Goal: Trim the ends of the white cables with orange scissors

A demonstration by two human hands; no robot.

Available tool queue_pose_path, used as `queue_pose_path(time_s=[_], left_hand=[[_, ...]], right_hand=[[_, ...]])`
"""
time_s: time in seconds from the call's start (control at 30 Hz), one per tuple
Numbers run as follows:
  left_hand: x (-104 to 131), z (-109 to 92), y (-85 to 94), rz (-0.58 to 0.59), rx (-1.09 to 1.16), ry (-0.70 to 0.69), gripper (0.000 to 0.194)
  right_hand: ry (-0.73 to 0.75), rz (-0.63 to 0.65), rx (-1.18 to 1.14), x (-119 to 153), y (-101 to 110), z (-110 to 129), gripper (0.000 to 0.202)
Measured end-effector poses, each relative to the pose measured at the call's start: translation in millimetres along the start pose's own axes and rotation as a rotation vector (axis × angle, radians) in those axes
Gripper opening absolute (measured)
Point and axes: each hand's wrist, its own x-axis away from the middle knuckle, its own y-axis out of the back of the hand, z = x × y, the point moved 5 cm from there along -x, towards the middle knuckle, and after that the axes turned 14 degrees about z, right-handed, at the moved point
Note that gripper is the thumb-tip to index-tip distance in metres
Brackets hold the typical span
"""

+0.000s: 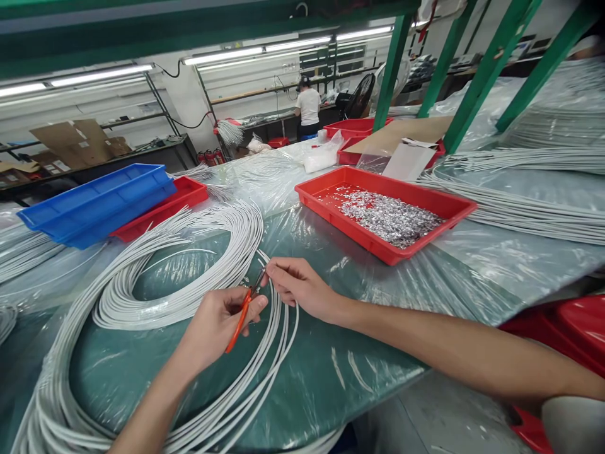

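My left hand [222, 318] is closed around the orange handles of a pair of pliers [242, 318]. The jaws point up and right, meeting the end of a white cable at my right fingertips. My right hand [297, 282] pinches that white cable [293, 325] near its tip; whether a small part sits on the tip is too fine to tell. Below and left of both hands lies a large coil of white cables [61, 378], and a smaller coil [236, 252] rests behind my left hand. A red tray [321, 214] with many small shiny metal pieces [392, 214] stands beyond my right hand.
Blue trays [99, 202] sit on a red tray [189, 192] at the left. More cable bundles [529, 205] lie at the right beside green posts [491, 75]. Plastic film covers the green table [321, 359]. A red stool [567, 328] stands near my right arm. A person [309, 106] is far back.
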Motion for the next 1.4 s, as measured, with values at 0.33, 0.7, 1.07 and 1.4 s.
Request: queue_pose_path(time_s=[0.33, 0.7, 1.07, 1.4], left_hand=[[1, -8, -0.3, 0.004, 0.011, -0.009, 0.037], [1, -1, 2.6, -0.002, -0.040, 0.003, 0.036], [3, -7, 1.5, -0.001, -0.050, 0.015, 0.042], [4, -9, -3.0, 0.112, -0.005, 0.018, 0.047]], right_hand=[[0.014, 0.012, 0.094, 1, 0, 0, 0.037], [0.006, 0.089, 0.284, -2, 2, 6, 0.030], [-0.209, 0.162, -0.056, -4, 8, 3, 0.029], [-0.050, 0.041, 0.078, -3, 13, 13, 0.025]])
